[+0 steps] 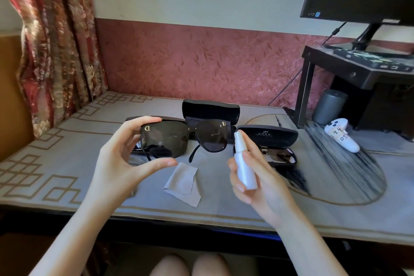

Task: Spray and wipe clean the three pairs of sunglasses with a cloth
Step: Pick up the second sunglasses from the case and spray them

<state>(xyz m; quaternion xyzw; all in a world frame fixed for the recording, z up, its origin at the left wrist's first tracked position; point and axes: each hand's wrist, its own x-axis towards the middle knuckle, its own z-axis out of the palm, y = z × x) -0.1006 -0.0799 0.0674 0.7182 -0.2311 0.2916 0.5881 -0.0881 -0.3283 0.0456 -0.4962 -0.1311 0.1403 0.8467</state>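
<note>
Sunglasses (pixel 170 136) with big dark lenses are up in the air over the table (pixel 67 163), right in front of the person. The left hand (pixel 121 159) holds them at one lens, with its fingers on the top rim and its thumb under the bottom edge. The right hand (pixel 257 181) is wrapped round a small white spray bottle (pixel 245 168). The top of the bottle is close to the lenses and points toward them.

They look light and thin. The frame seems stiff, but the arms fold and could bend or snap if squeezed hard. The lenses look smooth and will likely get slippery when wet, and fingers would leave marks on them. So I think the rim or an arm is the best place to hold, not the flat of a lens.

Now the count. One pair is in the hand. A second pair (pixel 280 155) lies in an open black case (pixel 268 133) on the right. A dark thing (pixel 156 151) behind the left hand may be the third pair, but it is mostly hidden. Another open case (pixel 210 110) stands at the back, so two cases show plainly. One grey cloth (pixel 183 182) lies on the table between the hands. There is one spray bottle. One white game controller (pixel 342 134) lies well off to the right.
</note>
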